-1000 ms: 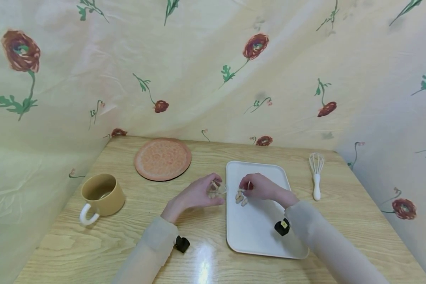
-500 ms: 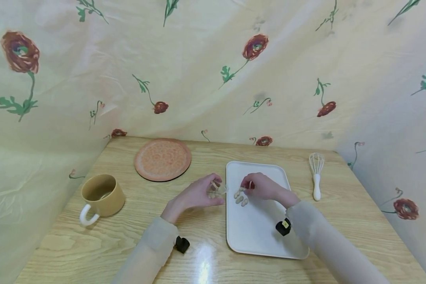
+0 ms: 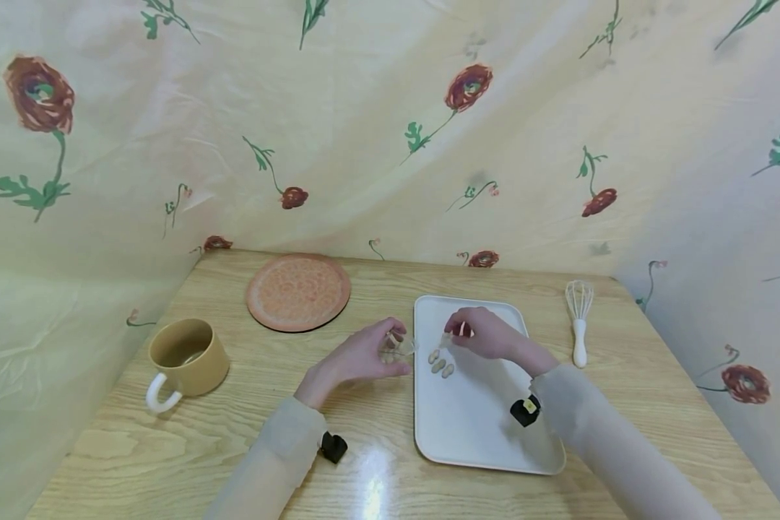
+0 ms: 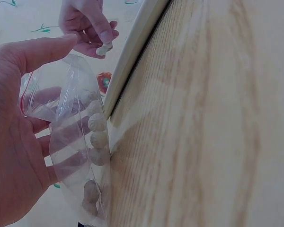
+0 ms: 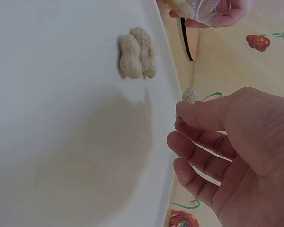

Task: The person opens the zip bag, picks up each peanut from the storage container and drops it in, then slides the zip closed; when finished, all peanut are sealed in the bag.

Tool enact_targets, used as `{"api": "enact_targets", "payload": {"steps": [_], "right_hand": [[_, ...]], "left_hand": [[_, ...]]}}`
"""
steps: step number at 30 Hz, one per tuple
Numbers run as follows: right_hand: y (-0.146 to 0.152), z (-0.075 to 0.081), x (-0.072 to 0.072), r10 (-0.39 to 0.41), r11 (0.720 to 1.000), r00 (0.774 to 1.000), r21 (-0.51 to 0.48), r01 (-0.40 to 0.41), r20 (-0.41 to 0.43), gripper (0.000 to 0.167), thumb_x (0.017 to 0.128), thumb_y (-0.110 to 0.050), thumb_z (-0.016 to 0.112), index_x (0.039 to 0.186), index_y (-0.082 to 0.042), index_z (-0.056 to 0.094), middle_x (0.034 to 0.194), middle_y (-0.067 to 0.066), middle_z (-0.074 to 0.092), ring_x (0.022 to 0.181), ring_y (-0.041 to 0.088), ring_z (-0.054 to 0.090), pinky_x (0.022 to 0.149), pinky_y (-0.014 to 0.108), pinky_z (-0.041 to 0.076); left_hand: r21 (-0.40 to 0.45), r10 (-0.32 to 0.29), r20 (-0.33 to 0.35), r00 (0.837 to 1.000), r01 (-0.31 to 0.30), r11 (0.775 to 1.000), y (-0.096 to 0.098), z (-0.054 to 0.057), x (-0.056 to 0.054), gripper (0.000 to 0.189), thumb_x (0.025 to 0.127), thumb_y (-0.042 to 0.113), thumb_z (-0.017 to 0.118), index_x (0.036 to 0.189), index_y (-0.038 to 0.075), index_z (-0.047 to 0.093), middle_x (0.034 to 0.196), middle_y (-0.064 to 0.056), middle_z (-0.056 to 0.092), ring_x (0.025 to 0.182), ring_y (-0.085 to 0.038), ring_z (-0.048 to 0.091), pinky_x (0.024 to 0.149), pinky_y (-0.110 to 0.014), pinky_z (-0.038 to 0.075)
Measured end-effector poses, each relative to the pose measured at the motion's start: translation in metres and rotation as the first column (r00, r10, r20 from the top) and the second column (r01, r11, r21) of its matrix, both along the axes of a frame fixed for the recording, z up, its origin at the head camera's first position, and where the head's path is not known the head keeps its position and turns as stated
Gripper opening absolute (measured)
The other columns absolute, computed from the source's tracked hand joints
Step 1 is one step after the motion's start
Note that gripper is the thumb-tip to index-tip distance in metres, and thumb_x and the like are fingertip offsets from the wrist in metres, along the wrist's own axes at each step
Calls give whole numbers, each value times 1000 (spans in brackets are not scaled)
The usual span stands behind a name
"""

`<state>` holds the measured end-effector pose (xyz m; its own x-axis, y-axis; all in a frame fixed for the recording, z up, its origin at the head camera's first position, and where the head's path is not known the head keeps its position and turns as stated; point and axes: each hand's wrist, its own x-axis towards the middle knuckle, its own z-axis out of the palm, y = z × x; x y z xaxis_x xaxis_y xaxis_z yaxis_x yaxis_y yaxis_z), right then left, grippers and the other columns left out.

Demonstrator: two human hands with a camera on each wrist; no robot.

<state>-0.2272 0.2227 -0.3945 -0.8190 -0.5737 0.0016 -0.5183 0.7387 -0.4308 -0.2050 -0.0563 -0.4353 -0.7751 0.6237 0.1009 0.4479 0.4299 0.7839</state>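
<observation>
My left hand (image 3: 364,354) holds a clear zip bag (image 4: 78,127) just left of the white tray (image 3: 474,426). Several unshelled peanuts (image 4: 98,139) show through the plastic. Over the tray, my right hand (image 3: 484,334) pinches one peanut (image 5: 188,96) between thumb and index finger, the other fingers loosely bent. Below that hand, a short row of peanuts (image 3: 438,366) lies on the tray near its left edge. Two of these peanuts (image 5: 130,56) show side by side in the right wrist view.
A tan mug (image 3: 191,361) with a white handle stands at the left of the wooden table (image 3: 188,462). Behind my left hand lies a round pizza-patterned mat (image 3: 299,291). A white whisk (image 3: 580,325) lies right of the tray. Flowered cloth (image 3: 364,144) hangs around the table.
My right hand has lifted slightly away from the row with a peanut between its fingertips. The peanuts on the tray now lie more evenly spaced. My left hand has stayed in place.
</observation>
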Motion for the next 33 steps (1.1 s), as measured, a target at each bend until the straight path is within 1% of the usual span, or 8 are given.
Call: {"api": "enact_targets", "payload": {"steps": [6,10,12,17,20,25,30,33], "right_hand": [[-3,8,2,34,999,999,-20,-35,-39,15,89,3,69,102,-5,71,88,-2,65,78,13,56,71,32,51],[-12,19,6,74,996,995,-53,-77,-70,15,88,3,70,101,-5,71,89,-2,65,78,14,57,70,36,54],[-18,24,9,96,993,992,-67,-101,-77,16,88,4,70,101,-5,71,90,-1,66,78,14,58,69,35,54],[-36,35,18,157,985,984,-63,-163,-83,15,89,4,69,101,-5,72,94,2,67,79,12,58,67,27,52],[-46,38,24,185,981,979,-45,-190,-90,15,90,3,68,103,-5,72,96,2,66,78,11,57,67,27,52],[-60,39,29,215,976,970,-18,-219,-117,17,90,3,69,105,-4,72,97,0,65,82,12,60,72,34,54],[-67,34,32,227,974,964,34,-225,-140,18,89,2,71,105,-6,73,97,-2,64,80,10,59,70,26,51],[-71,32,33,227,974,964,48,-223,-135,19,89,2,71,105,-7,73,97,-2,64,79,11,58,68,25,50]], "left_hand": [[-5,2,13,1000,-2,1000,0,0,0,65,85,34,80,136,7,50,129,-7,59,113,-20,58,97,-37,48],[-6,2,10,1000,-2,1000,-1,1,0,64,86,33,80,136,7,50,129,-7,59,113,-20,58,97,-37,47],[-6,2,5,1000,-1,1000,-1,2,0,63,86,33,79,135,7,50,129,-7,59,113,-21,58,97,-38,47],[-5,-4,-1,1000,4,1000,-1,2,0,64,86,35,79,135,7,50,128,-6,59,113,-21,58,97,-39,47],[-2,-7,-11,1000,7,1000,-1,2,0,64,86,36,79,135,8,50,128,-6,59,114,-21,57,97,-38,47],[-2,-4,-30,1000,4,1000,-2,2,0,62,85,36,80,133,12,50,129,-3,59,116,-19,56,99,-37,46],[17,-15,-40,999,16,1000,-2,1,-1,59,84,35,80,131,14,51,126,2,59,114,-16,57,98,-36,47],[21,-15,-47,999,16,1000,-2,1,-1,58,84,36,81,130,16,51,123,6,59,113,-14,57,96,-34,47]]}}
